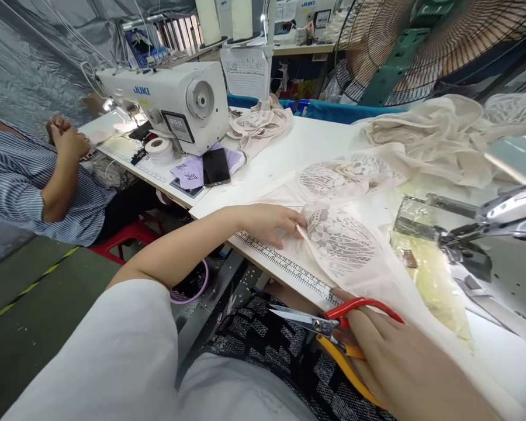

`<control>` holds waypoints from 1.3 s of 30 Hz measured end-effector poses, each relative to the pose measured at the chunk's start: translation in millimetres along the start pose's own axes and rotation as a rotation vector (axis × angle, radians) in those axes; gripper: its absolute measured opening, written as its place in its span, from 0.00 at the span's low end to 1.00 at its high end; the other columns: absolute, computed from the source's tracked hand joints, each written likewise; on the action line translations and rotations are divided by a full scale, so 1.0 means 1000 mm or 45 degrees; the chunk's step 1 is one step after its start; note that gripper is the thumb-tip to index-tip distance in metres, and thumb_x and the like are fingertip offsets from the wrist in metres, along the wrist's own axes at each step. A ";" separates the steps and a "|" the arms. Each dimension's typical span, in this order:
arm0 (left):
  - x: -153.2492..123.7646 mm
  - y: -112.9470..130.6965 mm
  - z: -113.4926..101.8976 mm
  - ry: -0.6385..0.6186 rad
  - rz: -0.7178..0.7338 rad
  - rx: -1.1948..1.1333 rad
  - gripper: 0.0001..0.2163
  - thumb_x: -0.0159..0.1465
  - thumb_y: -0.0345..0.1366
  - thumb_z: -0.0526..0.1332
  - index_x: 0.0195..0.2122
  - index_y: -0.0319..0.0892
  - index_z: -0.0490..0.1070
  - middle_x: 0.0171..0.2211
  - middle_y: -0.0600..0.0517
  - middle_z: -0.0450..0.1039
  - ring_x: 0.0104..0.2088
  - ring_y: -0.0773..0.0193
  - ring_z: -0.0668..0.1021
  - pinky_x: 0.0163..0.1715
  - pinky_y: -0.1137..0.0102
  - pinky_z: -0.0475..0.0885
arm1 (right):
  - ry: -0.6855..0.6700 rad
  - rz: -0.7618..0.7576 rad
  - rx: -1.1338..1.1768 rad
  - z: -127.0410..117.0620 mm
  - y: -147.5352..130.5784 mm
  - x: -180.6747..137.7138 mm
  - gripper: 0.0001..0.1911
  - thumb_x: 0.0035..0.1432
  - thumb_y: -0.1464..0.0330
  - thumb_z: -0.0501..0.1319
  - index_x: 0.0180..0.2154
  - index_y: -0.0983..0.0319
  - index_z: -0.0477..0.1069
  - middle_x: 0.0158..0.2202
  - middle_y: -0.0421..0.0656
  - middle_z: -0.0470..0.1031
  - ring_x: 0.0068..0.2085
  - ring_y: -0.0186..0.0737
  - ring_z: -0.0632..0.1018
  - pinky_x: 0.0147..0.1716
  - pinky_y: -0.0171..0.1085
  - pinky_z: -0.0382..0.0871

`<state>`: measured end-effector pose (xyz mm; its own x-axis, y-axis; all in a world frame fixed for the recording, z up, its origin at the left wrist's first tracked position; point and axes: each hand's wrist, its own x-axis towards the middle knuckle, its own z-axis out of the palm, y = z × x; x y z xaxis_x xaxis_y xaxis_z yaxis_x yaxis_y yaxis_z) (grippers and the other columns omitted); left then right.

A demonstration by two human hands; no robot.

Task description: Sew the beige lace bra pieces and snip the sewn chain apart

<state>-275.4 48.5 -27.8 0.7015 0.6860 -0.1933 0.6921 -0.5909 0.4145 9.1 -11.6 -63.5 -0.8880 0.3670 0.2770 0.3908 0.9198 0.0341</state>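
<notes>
My left hand (pixel 269 223) rests on the front of a white sewing table (pixel 307 146), its fingers pinching the edge of a cream lace fabric piece (pixel 342 240) that lies over a ruler strip (pixel 284 266) along the table edge. My right hand (pixel 398 356) is below the table edge, fingers closed on scissors (pixel 333 324) with red and orange handles; the blades point left, slightly apart, over my patterned lap. More lace pieces (pixel 333 175) lie just behind the one I hold.
A sewing machine's presser foot and metal parts (pixel 464 234) sit to the right. A pile of cream fabric (pixel 438 131) lies behind. At the left, a white JUKI machine (pixel 170 99), tape roll (pixel 160 149) and phone (pixel 216 166); a seated person in a striped shirt (pixel 30 181). A fan (pixel 421 47) stands behind.
</notes>
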 end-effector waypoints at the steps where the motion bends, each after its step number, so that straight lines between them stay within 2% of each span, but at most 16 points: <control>1: 0.001 -0.001 0.000 0.000 0.010 0.005 0.15 0.56 0.32 0.63 0.45 0.37 0.72 0.59 0.44 0.59 0.58 0.57 0.63 0.57 0.68 0.59 | -0.017 -0.005 0.017 0.001 0.001 -0.001 0.12 0.62 0.70 0.42 0.28 0.59 0.57 0.21 0.40 0.67 0.19 0.40 0.72 0.18 0.37 0.58; 5: 0.003 -0.002 -0.002 -0.034 0.003 0.026 0.16 0.56 0.33 0.63 0.46 0.38 0.72 0.59 0.45 0.59 0.58 0.58 0.63 0.57 0.67 0.59 | 0.005 -0.056 0.054 0.002 0.002 -0.001 0.08 0.60 0.73 0.46 0.29 0.60 0.58 0.21 0.39 0.68 0.20 0.38 0.72 0.19 0.36 0.59; 9: 0.001 0.001 -0.006 -0.065 -0.008 0.027 0.15 0.56 0.33 0.63 0.45 0.37 0.72 0.60 0.44 0.57 0.60 0.57 0.61 0.58 0.67 0.58 | 0.059 0.007 -0.014 -0.003 -0.003 0.004 0.12 0.61 0.74 0.42 0.26 0.59 0.56 0.19 0.39 0.65 0.18 0.38 0.71 0.19 0.37 0.58; 17: 0.000 -0.003 -0.001 -0.028 0.016 -0.031 0.15 0.56 0.33 0.63 0.45 0.37 0.72 0.60 0.45 0.57 0.60 0.58 0.60 0.58 0.68 0.56 | -0.036 -0.013 -0.052 -0.004 -0.003 0.002 0.15 0.63 0.71 0.41 0.26 0.60 0.57 0.20 0.40 0.65 0.18 0.40 0.70 0.19 0.37 0.56; 22: 0.002 -0.006 0.001 -0.025 0.039 -0.013 0.16 0.56 0.34 0.62 0.47 0.38 0.71 0.60 0.45 0.56 0.60 0.57 0.60 0.58 0.67 0.56 | -0.079 0.014 -0.058 -0.002 -0.004 0.000 0.12 0.62 0.70 0.44 0.27 0.60 0.58 0.21 0.41 0.66 0.19 0.41 0.70 0.21 0.38 0.55; 27: 0.000 -0.003 0.001 -0.021 0.041 -0.008 0.18 0.56 0.33 0.62 0.49 0.35 0.70 0.60 0.42 0.56 0.60 0.56 0.60 0.58 0.65 0.56 | -0.086 0.019 -0.090 -0.004 -0.007 0.002 0.12 0.62 0.72 0.43 0.26 0.60 0.57 0.20 0.41 0.66 0.20 0.41 0.70 0.20 0.37 0.55; 34: 0.000 -0.004 0.004 0.008 0.022 -0.022 0.19 0.55 0.33 0.62 0.49 0.38 0.69 0.61 0.45 0.57 0.60 0.57 0.60 0.58 0.67 0.56 | -0.065 -0.006 -0.166 -0.005 -0.008 0.003 0.13 0.63 0.71 0.42 0.26 0.60 0.56 0.19 0.39 0.64 0.19 0.40 0.70 0.21 0.37 0.54; 39: -0.002 -0.003 0.004 -0.011 0.034 0.008 0.19 0.57 0.33 0.61 0.50 0.35 0.69 0.61 0.42 0.56 0.60 0.56 0.60 0.58 0.66 0.56 | -0.096 -0.002 -0.173 -0.004 -0.009 0.003 0.12 0.62 0.72 0.42 0.27 0.60 0.56 0.21 0.40 0.65 0.21 0.41 0.71 0.21 0.38 0.56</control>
<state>-277.9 47.6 -32.0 0.7211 0.6662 -0.1902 0.6743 -0.6117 0.4138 4.3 -19.5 -59.1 -0.9024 0.3794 0.2041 0.4138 0.8952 0.1656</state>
